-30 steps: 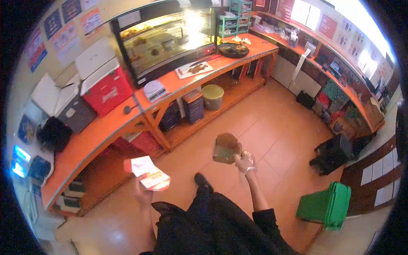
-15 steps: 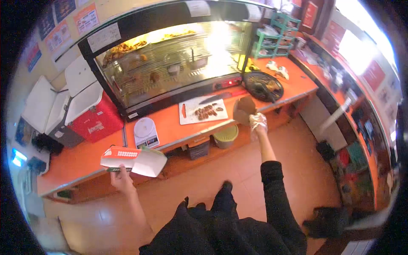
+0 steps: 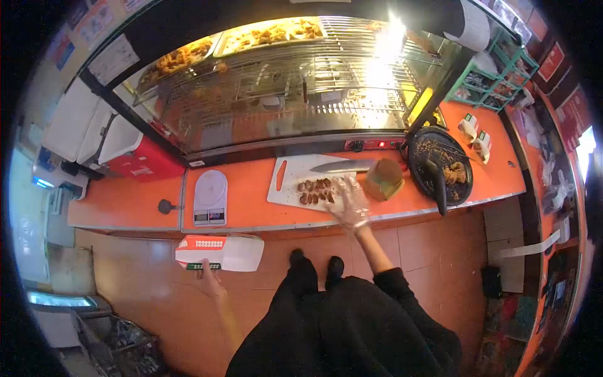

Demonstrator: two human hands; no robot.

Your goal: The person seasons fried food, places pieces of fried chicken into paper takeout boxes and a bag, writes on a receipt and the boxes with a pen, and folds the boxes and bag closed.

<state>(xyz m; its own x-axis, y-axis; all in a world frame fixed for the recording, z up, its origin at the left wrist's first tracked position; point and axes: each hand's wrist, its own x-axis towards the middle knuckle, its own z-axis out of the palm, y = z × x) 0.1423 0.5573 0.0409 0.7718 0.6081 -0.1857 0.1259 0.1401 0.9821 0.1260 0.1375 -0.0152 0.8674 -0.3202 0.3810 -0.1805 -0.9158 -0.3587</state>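
My left hand [image 3: 208, 279] grips an open cardboard food box [image 3: 244, 254], red, white and green, held out in front of the counter's edge. A clear plastic glove covers my right hand [image 3: 350, 206], whose fingers are spread at the right side of a white cutting board [image 3: 284, 188]. Rows of chopped brown meat pieces [image 3: 316, 191] lie on the board beside those fingertips; contact is unclear. Behind the hand, a knife [image 3: 342, 166] rests across the board's upper part. Just right of the board a brown paper container [image 3: 384, 180] sits on the counter.
On the orange counter [image 3: 251, 217] stand a white kitchen scale [image 3: 210, 195] and a black pan [image 3: 419, 154] with crumbs, fried pieces and a black-handled tool [image 3: 438, 188]. A heated glass cabinet [image 3: 301, 141] with food trays rises behind. A red cooler box [image 3: 147, 160] is at left.
My right hand has let go of the brown paper container, now on the counter, and moved left to the cutting board. The view has shifted; my left hand still holds the box.
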